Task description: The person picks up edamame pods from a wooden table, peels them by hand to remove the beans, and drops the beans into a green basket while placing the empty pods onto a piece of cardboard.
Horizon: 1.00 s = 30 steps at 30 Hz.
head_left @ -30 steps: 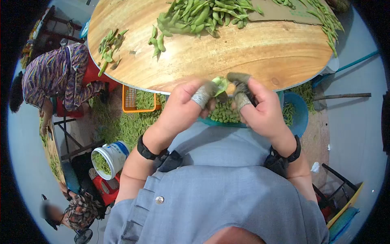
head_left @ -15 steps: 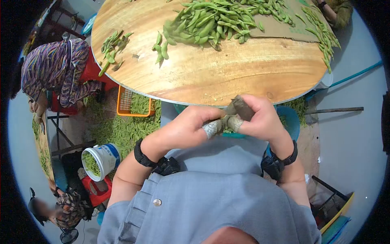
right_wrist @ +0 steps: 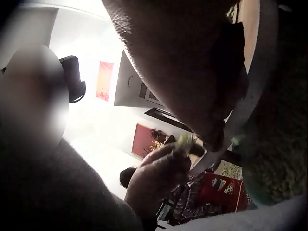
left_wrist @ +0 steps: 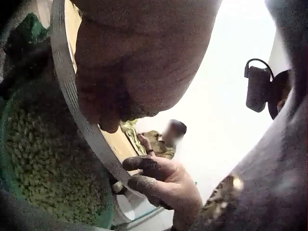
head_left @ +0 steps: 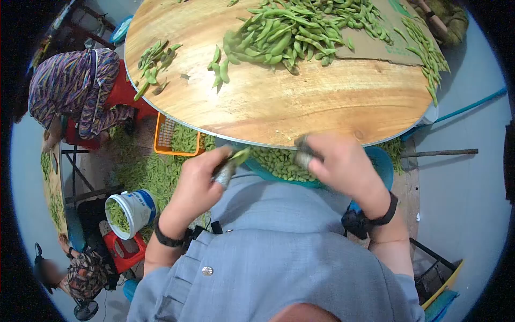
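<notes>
Table (head_left: 257, 104) still fills the far side, with the teal basin (head_left: 301, 183) at its near edge, and the hands have split! Together a moment ago, they're now well apart: right hand (head_left: 339, 163) at the table's near edge, fingers blurred, can't tell if they hold anything; left hand (head_left: 198, 181) farther left along that edge, pinching a green pod (head_left: 241, 156). Beans (head_left: 274, 162) in the basin show plainly now!

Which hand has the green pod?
The left hand: a green pod sticks out of its grip, while no pod shows in the right hand.
</notes>
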Tool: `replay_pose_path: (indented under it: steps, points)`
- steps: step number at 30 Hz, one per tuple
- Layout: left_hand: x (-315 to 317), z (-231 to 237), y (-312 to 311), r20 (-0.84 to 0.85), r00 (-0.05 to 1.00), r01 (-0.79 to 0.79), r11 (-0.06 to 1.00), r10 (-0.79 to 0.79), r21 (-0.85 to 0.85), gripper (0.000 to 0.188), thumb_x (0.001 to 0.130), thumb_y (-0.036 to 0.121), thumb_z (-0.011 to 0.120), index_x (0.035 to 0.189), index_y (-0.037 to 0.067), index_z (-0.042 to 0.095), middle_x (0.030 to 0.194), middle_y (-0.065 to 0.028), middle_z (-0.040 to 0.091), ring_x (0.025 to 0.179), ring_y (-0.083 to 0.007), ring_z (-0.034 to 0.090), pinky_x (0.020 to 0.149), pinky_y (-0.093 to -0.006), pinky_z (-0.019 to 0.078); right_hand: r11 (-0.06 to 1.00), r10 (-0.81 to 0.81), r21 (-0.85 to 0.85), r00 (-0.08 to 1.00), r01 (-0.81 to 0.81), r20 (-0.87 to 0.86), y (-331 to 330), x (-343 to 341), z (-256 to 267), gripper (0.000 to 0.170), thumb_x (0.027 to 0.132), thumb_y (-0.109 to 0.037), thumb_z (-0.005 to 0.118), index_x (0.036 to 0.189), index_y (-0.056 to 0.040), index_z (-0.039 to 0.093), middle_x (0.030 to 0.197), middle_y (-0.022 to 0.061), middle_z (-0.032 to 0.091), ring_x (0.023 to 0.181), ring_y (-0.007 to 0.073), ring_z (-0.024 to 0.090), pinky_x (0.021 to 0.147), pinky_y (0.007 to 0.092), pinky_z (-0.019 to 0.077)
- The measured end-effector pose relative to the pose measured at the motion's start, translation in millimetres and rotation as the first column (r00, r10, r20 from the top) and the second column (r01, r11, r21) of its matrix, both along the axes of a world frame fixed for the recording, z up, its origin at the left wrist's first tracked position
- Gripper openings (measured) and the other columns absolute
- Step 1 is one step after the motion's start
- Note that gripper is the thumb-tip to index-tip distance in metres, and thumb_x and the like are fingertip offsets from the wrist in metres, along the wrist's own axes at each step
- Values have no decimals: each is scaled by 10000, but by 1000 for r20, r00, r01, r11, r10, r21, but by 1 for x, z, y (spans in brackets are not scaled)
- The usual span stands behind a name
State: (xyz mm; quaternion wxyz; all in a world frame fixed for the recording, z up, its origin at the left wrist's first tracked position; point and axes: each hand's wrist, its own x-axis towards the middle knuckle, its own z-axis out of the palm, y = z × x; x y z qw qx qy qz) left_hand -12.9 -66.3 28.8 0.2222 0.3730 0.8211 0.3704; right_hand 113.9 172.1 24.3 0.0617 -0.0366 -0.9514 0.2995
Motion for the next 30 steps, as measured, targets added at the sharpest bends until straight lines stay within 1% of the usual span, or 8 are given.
replay_pose_path:
  steps: [8,15,18,21,23,25,27,30]
  points:
    - [5,-22,-55,-383,924,-129,943,2,-307,240,768,63,637,1001,6,626,883,-197,642,811,-379,630,705,-379,497,905,-316,177,890,386,-328,46,-111,-45,231,756,-228,664,801,-16,586,767,199,608,744,399,591,668,468,479]
    - [-1,3,21,-317,949,37,992,4,124,247,775,36,614,1019,48,646,868,-165,627,812,-345,619,703,-399,504,915,-404,-53,907,400,-120,49,-59,-20,260,684,-218,675,793,6,597,727,204,620,665,349,608,643,423,499]
    - [-6,0,74,-366,930,115,950,-1,289,269,778,15,598,1042,51,639,870,-166,624,830,-349,615,738,-414,498,898,-288,-336,957,283,35,45,-26,-4,222,712,-124,702,867,4,609,691,-9,572,644,68,498,579,242,425]
    - [-11,-1,103,-509,860,285,865,-39,414,277,791,24,578,1063,41,628,881,-175,621,850,-371,604,769,-429,487,805,-171,-570,984,163,41,40,-3,6,199,751,-103,692,897,-1,602,751,-37,569,655,58,495,589,221,423]
    - [-17,2,101,-232,859,485,870,-456,90,218,834,73,582,1040,10,618,955,-174,626,921,-360,600,822,-380,473,809,-115,-579,993,95,3,41,2,8,191,786,-71,679,951,-4,611,805,-44,581,661,40,502,575,199,411]
    - [-16,-8,99,-147,873,481,871,-464,104,183,867,90,575,1020,-1,620,932,-116,657,885,-274,628,805,-332,484,642,-228,-732,968,229,102,33,2,14,262,816,-103,627,1058,-5,624,796,-8,603,670,60,535,583,217,447]
    - [-15,-14,93,419,849,222,937,-322,270,168,896,109,580,1008,-7,625,922,-43,660,864,-148,615,797,-279,482,555,-211,-792,964,254,162,28,3,13,287,844,-90,579,1118,-6,593,813,-5,609,628,51,516,547,202,436]
    - [-12,-14,88,443,861,140,954,-250,266,181,908,118,582,1028,-13,618,931,-11,643,865,-83,582,784,-249,476,430,-131,-869,969,244,207,17,6,9,338,881,-72,498,1212,-10,530,837,0,616,549,35,473,482,181,408]
